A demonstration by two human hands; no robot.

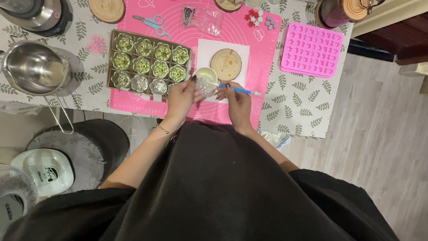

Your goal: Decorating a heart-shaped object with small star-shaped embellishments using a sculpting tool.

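My left hand (182,97) holds a small clear flower-shaped cup (205,86) over the pink silicone mat (232,31). My right hand (237,100) grips a thin blue-handled tool (240,90), its tip poking into the clear cup. Just behind the cup stands a small white bowl (205,72) with yellowish liquid. A round wooden slice (226,64) lies on white paper beside it. To the left, a cardboard tray (112,58) holds several clear flower cups, most filled with green-yellow matter.
A steel pot with a long handle (34,68) sits at the left, a pink silicone mould (311,49) at the right. Scissors (153,23), a plastic bag (203,18) and small coloured pieces (260,18) lie at the mat's far side. Below the table edge stand a grey rug (82,149) and a white appliance (44,170).
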